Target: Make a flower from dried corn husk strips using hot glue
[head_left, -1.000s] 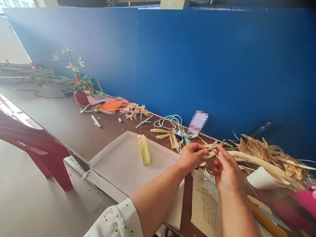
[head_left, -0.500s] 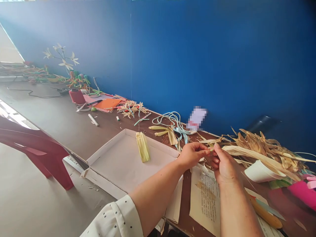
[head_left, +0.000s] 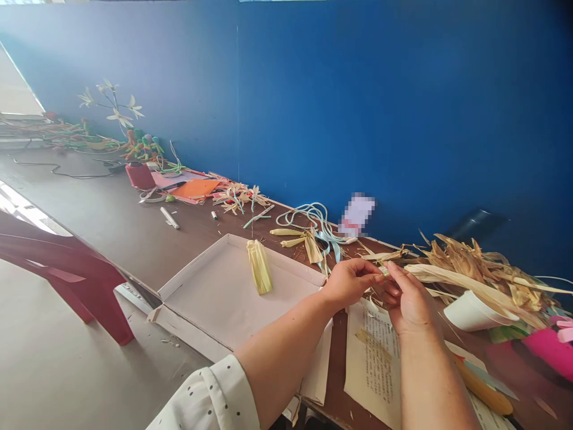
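Landmark: one shallow white cardboard box (head_left: 206, 298), on the brown desk (head_left: 120, 206). Inside it: one yellow-green husk bundle (head_left: 259, 269), laid flat, likely to part it from loose scraps. Right of the box: left hand (head_left: 347, 285) and right hand (head_left: 410, 301), fingertips closed on one small pale piece (head_left: 384, 270) between them, probably pinched from both sides for fine control. Farther right of the box: one heap of dry tan husks (head_left: 474, 263), seemingly within reach; one white cup (head_left: 472, 312), tipped over.
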A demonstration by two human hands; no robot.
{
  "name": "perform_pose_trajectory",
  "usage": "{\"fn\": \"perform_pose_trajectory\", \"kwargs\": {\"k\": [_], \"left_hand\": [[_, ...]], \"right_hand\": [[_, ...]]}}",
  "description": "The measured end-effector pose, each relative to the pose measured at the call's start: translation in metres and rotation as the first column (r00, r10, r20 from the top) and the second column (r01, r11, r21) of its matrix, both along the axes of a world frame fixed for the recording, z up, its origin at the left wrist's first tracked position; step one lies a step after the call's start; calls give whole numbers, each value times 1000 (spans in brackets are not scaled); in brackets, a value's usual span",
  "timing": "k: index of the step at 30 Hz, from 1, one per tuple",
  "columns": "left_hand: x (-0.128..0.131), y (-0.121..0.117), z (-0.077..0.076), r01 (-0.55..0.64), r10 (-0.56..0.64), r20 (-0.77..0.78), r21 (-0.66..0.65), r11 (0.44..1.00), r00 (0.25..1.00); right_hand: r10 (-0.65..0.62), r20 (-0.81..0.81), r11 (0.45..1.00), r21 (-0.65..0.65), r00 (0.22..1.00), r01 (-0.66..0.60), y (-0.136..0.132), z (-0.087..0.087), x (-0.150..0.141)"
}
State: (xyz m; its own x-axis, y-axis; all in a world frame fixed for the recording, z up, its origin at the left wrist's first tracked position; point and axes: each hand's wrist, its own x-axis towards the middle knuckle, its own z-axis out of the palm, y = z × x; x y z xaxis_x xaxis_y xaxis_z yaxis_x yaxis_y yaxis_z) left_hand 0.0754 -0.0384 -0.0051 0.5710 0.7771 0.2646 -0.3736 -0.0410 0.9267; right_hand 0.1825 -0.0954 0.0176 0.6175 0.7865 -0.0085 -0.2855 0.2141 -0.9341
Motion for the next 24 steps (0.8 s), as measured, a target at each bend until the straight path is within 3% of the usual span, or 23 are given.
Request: {"fn": "perform_pose_trajectory", "kwargs": {"k": [9, 16, 24], "left_hand": [[-3, -2, 4, -3, 3, -5, -10, 1000, 1000], [0, 0, 2, 23, -20, 43, -90, 996, 999], [1, 0, 1, 13, -8, 43, -116, 993, 999]], "right_hand": [[35, -20, 999, 2, 999, -35, 2, -1, 0], [114, -152, 993, 24, 982, -112, -1, 2, 2], [54, -124, 998, 17, 991, -52, 0, 1, 2]]}}
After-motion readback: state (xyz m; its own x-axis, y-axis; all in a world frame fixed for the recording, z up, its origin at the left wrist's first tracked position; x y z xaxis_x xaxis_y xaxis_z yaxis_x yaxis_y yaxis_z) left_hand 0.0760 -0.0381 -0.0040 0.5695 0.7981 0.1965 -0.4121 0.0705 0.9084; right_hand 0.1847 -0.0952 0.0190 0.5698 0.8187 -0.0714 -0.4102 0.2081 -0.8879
